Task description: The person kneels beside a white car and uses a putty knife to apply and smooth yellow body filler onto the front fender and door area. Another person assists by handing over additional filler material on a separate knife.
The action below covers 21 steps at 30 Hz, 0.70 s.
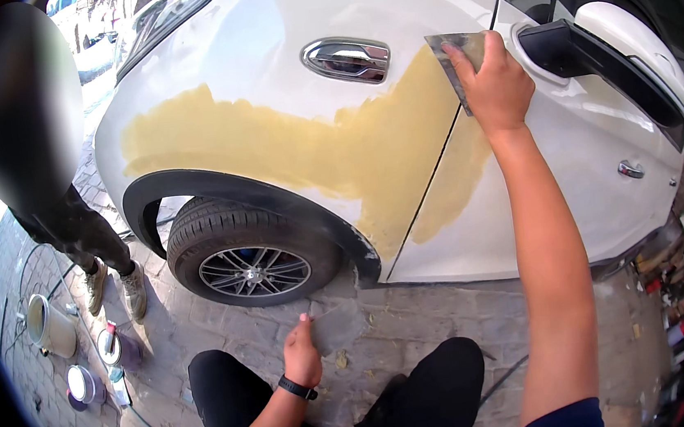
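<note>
The right grip (503, 87) is pinching a flat grey blade (470, 43) between thumb and fingers. The blade lies against the white car (277, 55), right at the upper right tip of the tan paste (320, 154). The paste spreads from the grip to the left and down, with some on the door (574, 191) just below the grip.

To do this spreading well, I think the blade should lean a little and press evenly. Long, smooth pulls should leave fewer bumps. The edges should be made very thin, as they look a bit ragged. Care is needed at the dark door gap (436, 167) below the grip, so paste does not fill it. The shiny trim (346, 60), left of the grip, should be kept clean too.

Farther down and left, the left grip (301, 357) seems to pinch a thin grey plate (342, 329); it is hard to see against the ground. Above that grip is the wheel (253, 271). Well to its left are a bucket (51, 328) and two small tins (119, 350), near a standing person's shoes (134, 291).

The wheel has a little badge in its middle, too small to make out. I can't read any writing on the tins.
</note>
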{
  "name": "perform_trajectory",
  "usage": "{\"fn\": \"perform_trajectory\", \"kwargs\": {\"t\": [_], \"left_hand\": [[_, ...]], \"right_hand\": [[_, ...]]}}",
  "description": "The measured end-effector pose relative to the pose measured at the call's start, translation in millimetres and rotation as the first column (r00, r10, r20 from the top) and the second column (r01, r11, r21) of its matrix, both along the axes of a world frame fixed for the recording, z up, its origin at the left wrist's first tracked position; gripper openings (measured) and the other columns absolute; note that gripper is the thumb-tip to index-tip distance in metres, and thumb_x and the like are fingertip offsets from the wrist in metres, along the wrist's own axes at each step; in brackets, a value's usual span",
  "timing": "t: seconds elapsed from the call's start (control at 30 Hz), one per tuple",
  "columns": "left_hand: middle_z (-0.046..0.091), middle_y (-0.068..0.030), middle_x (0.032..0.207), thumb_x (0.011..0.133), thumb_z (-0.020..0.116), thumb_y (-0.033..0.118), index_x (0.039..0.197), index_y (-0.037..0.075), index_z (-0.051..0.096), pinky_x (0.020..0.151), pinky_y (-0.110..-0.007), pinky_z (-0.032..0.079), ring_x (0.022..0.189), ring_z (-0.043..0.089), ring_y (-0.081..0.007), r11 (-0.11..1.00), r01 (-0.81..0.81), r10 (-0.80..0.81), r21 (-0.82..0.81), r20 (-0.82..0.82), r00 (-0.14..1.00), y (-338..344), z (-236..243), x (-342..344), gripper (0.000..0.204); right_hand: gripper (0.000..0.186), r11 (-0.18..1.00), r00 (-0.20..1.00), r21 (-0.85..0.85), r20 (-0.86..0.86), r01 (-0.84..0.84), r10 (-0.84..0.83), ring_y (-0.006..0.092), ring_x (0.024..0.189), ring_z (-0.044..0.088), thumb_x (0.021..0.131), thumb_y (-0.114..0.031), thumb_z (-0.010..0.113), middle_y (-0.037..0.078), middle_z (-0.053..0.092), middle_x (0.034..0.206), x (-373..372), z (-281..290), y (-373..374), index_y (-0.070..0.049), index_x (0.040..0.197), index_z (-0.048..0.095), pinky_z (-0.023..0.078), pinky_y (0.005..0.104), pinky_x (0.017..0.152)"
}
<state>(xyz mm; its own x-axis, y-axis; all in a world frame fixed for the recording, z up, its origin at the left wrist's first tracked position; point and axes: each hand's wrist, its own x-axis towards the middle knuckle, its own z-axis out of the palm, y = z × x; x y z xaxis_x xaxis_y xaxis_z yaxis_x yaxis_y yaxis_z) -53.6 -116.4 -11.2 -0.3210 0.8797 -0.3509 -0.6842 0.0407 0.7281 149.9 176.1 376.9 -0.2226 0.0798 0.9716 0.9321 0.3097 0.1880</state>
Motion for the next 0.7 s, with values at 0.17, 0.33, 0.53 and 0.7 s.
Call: {"fn": "perform_trajectory", "kwargs": {"t": [0.17, 0.33, 0.53, 0.7], "left_hand": [[0.072, -0.0078, 0.104, 0.111, 0.056, 0.04, 0.11, 0.0, 0.07, 0.09, -0.033, 0.05, 0.096, 0.066, -0.0179, 0.999, 0.005, -0.006, -0.035, -0.029, 1.0, -1, -7, 5, 0.042], [0.072, -0.0063, 0.101, 0.112, 0.055, 0.038, 0.109, 0.001, 0.07, 0.09, -0.032, 0.049, 0.094, 0.064, -0.0166, 0.999, 0.008, -0.008, -0.035, 0.001, 1.0, 3, -3, 10, 0.041], [0.072, -0.0072, 0.104, 0.111, 0.055, 0.039, 0.111, 0.0, 0.07, 0.092, -0.032, 0.049, 0.098, 0.065, -0.0175, 0.999, 0.035, -0.035, -0.004, 0.006, 0.999, 3, 3, 14, 0.042], [0.071, -0.0051, 0.105, 0.112, 0.055, 0.04, 0.112, -0.001, 0.071, 0.093, -0.03, 0.047, 0.099, 0.062, -0.0144, 0.998, 0.06, -0.06, -0.006, -0.008, 0.998, 2, 12, 17, 0.044]], "right_hand": [[0.059, 0.999, 0.998, -0.042, 0.055, 0.015, -0.012, 0.0329, 0.064, 0.071, 0.091, -0.061, 0.074, 0.009, 0.074, 0.077, 2, -4, -4, -0.007, 0.11, 0.061, 0.052, 0.0456, 0.051], [0.062, 0.994, 0.996, -0.081, 0.041, 0.079, -0.076, 0.0365, 0.07, 0.073, 0.091, -0.063, 0.073, 0.014, 0.075, 0.08, -1, -6, -5, -0.006, 0.113, 0.064, 0.054, 0.0472, 0.056], [0.057, 0.998, 0.993, 0.044, 0.11, 0.045, -0.05, 0.0306, 0.058, 0.07, 0.091, -0.063, 0.073, 0.006, 0.073, 0.073, 0, -4, -2, -0.009, 0.103, 0.059, 0.051, 0.043, 0.048], [0.055, 0.994, 0.991, 0.076, 0.101, 0.076, -0.083, 0.0296, 0.057, 0.068, 0.09, -0.061, 0.076, 0.004, 0.072, 0.071, -7, -2, -1, -0.009, 0.103, 0.059, 0.05, 0.0423, 0.048]]}}
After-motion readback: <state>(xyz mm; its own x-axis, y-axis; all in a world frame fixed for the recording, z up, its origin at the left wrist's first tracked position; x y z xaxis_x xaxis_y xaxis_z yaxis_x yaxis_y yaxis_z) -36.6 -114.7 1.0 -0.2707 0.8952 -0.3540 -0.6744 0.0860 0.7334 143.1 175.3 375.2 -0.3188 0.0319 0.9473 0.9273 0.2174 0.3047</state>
